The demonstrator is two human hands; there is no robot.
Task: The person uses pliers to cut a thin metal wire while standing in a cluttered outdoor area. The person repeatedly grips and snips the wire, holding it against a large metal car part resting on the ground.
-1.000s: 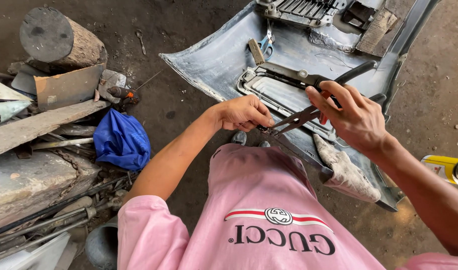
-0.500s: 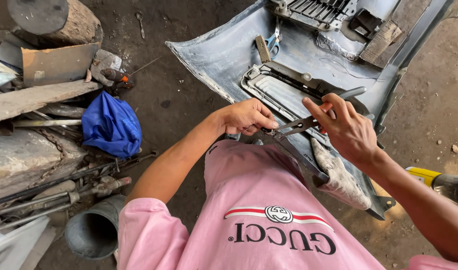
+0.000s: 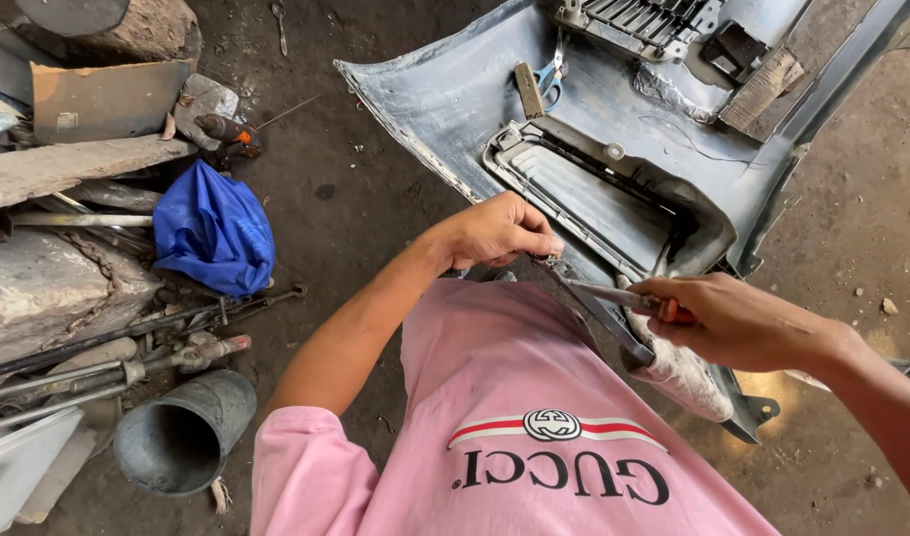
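Pliers (image 3: 614, 298) lay between both hands, long axis running left to right. Right hand (image 3: 733, 323) gripped the handles; left hand (image 3: 499, 230), closed narrow, pinched something at the tip, near the bumper (image 3: 445, 99) edge.

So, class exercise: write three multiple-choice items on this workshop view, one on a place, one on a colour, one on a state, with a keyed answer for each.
1. Where does the blue cloth lie? A on the bumper B on the ground beside the scrap pile C in the metal pipe
2. What colour is the shirt? A pink B green C black
3. How is the right hand? A flat open B closed round pliers C out of view

Answers: B, it lies left on the dirt; A, pink fabric; B, fingers wrap the handles.
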